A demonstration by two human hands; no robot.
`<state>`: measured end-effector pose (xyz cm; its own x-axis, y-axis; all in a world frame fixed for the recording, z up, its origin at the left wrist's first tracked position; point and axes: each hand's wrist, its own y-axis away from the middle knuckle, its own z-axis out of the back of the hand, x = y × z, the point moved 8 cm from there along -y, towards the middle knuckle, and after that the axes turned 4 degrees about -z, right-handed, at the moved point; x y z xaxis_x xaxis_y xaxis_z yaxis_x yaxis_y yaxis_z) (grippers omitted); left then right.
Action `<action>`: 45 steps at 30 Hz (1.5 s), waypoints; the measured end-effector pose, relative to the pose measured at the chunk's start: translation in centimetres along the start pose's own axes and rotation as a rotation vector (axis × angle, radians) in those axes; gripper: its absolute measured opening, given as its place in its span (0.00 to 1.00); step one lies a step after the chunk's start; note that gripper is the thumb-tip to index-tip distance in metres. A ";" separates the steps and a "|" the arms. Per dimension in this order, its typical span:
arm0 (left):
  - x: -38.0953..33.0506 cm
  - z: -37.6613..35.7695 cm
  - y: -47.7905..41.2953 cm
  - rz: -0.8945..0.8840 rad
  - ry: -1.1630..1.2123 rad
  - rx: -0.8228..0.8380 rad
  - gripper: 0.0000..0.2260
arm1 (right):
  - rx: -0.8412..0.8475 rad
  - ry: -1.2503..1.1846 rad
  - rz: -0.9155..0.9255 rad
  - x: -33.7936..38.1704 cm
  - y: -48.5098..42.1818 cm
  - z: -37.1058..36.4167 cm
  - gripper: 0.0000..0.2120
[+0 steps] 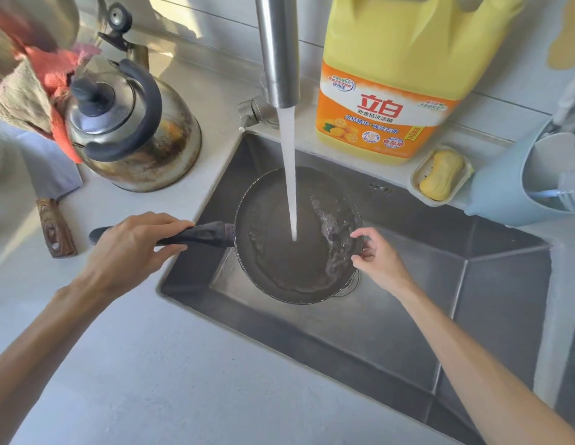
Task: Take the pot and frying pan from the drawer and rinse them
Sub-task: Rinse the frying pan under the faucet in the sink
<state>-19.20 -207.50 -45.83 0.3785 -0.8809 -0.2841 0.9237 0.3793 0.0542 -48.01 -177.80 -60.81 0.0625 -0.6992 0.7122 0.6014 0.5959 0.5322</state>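
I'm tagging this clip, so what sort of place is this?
Probably a home kitchen: a frying pan over a steel sink under a running tap, a kettle on the counter, a jug of dish detergent behind.

Forearms bare to frame edge; left hand, right hand bare.

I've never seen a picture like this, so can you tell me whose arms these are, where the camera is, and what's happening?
No machine here. The camera sits on a person's head, looking down at their own bare arms. The left grip holds the frying pan by its handle; the right grip pinches its rim. The faucet pours water into the pan, over the steel sink. Around the sink are a kettle, a yellow detergent jug, a soap bar and a cleaver.
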 end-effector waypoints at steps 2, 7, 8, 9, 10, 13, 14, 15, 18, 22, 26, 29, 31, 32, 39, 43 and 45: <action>0.1 0.1 -0.2 0.000 -0.003 -0.026 0.18 | -0.039 -0.002 0.018 0.1 0.2 0.1 0.23; 0.6 -1.4 0.2 0.057 0.096 -0.033 0.20 | -0.119 0.070 0.067 0.4 0.9 1.5 0.24; 0.7 -1.9 0.3 0.069 0.122 -0.028 0.20 | -0.132 0.084 0.073 0.5 1.2 1.9 0.24; 0.8 -2.3 0.4 0.077 0.143 -0.022 0.20 | -0.146 0.096 0.077 0.7 1.5 2.4 0.23; 0.8 -2.8 0.4 0.086 0.158 -0.013 0.20 | -0.159 0.108 0.081 0.8 1.8 2.9 0.23; 0.8 -4.3 0.2 0.103 0.215 0.029 0.19 | -0.201 0.142 0.086 1.2 2.8 4.4 0.23; 0.7 -4.8 0.1 0.098 0.236 0.044 0.18 | -0.220 0.154 0.083 1.4 3.1 4.9 0.23; 0.5 -5.2 0.0 0.090 0.253 0.056 0.18 | -0.237 0.169 0.082 1.6 3.4 5.4 0.22; 0.0 -6.0 -0.2 0.051 0.281 0.080 0.18 | -0.231 0.197 0.073 2.1 4.1 6.4 0.22; -0.7 -6.5 -0.1 0.002 0.288 0.112 0.17 | -0.182 0.223 0.033 1.9 4.5 7.0 0.21; -1.1 -6.5 -0.1 -0.019 0.275 0.154 0.16 | -0.127 0.238 -0.049 0.6 4.4 6.5 0.20; -1.1 -5.9 -0.1 -0.025 0.244 0.172 0.16 | -0.075 0.210 -0.088 -0.6 4.3 5.3 0.20; -1.0 -5.3 -0.1 -0.027 0.217 0.175 0.16 | -0.060 0.176 -0.105 -1.1 4.4 4.5 0.21; -0.9 -4.9 -0.2 -0.033 0.201 0.174 0.16 | -0.054 0.159 -0.112 -1.3 4.4 4.0 0.20; -0.6 -3.9 -0.4 -0.018 0.178 0.177 0.16 | -0.062 0.084 -0.113 -1.8 4.1 3.0 0.20; -1.5 -3.9 -0.7 -0.039 0.193 0.149 0.15 | -0.095 0.079 -0.104 -2.1 3.9 3.7 0.20; -1.8 -3.8 -1.0 -0.040 0.198 0.121 0.15 | -0.125 0.078 -0.085 -2.1 3.9 4.2 0.20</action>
<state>-21.00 -205.20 -49.02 0.3331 -0.8174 -0.4700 0.9427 0.2982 0.1496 -49.18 -172.33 -58.35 0.0663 -0.7764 0.6267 0.7010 0.4832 0.5245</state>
